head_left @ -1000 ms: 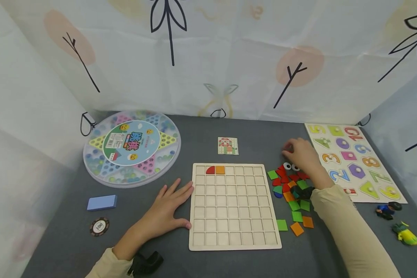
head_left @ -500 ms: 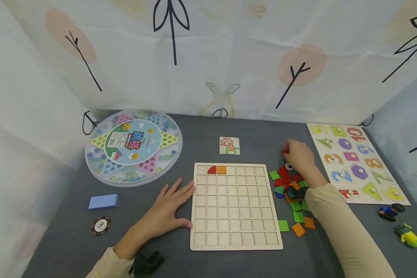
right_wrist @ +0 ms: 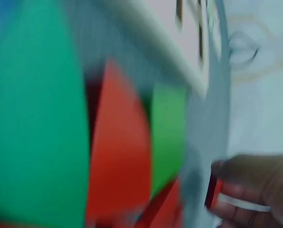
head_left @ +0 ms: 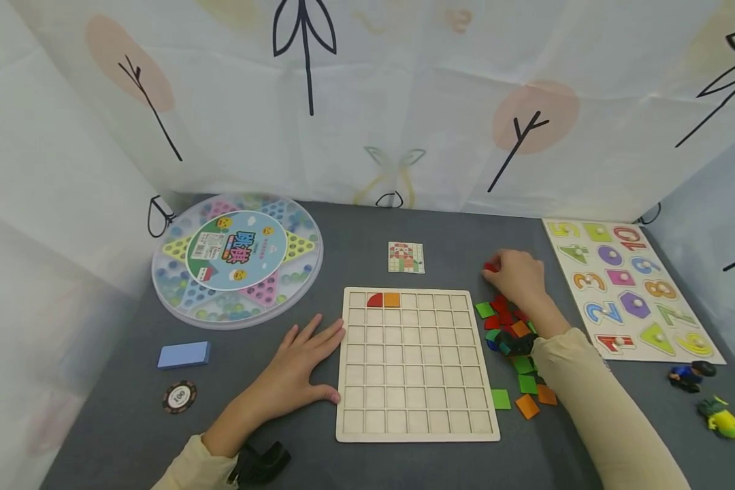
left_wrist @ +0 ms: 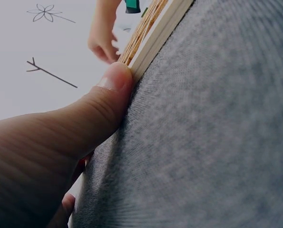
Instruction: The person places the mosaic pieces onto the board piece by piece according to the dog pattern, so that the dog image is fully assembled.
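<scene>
Left hand, fingers spread, touches the board's left edge; right hand pinches a red piece, open tabletop separating it from the card.

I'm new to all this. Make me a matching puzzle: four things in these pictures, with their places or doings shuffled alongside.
1. Wooden grid board
2. Picture card
3. Poker chip
4. Right grip

A. Lying flat beyond the board's far edge
B. Pinching a red piece
C. Beside the blue block
D. Touched at its left edge by the left grip

Pairs: 1-D, 2-A, 3-C, 4-B
</scene>
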Demonstrator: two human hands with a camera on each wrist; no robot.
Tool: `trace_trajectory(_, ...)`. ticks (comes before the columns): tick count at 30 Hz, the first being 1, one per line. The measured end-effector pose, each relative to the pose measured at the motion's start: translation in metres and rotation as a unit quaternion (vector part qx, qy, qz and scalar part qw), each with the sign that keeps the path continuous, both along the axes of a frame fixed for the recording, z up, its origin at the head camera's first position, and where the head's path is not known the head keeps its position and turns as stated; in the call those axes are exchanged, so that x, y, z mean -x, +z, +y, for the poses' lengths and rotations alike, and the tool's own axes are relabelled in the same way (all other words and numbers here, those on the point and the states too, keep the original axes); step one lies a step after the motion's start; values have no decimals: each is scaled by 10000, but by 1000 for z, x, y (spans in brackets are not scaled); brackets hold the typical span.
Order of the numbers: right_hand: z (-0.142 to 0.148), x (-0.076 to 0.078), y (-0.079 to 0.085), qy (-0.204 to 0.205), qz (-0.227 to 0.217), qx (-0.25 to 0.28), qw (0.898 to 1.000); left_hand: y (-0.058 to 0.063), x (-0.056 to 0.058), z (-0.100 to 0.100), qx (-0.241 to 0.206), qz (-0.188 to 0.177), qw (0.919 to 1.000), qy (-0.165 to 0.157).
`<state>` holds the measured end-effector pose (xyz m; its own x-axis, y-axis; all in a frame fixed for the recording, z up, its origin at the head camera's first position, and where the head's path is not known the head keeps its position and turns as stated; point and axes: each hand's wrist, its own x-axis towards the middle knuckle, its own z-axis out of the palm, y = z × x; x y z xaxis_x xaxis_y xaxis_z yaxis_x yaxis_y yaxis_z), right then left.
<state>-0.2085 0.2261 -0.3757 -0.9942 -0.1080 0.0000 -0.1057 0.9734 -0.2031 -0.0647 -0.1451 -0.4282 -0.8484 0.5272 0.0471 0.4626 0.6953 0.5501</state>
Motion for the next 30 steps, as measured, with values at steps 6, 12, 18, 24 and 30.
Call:
trace_trajectory(6,-58,-21,3,1671,177,627,9838,0,-1,-1,-19,13,10000,10)
trace_trajectory(12,-97,-36,-4,2122,382,278,9761,-1,0,0,2,68,10000,-27)
trace_trajectory(18,-105,-41,-13,1876,547,91,9807,-1,1,1,19,59,10000,-68)
trace_trajectory(24,-113,-42,-14,1785,559,60,9823,1,1,0,35,97,9999,-26)
trace_trajectory(30,-105,-45,-4,1842,357,215,9820,0,0,0,65,45,10000,0)
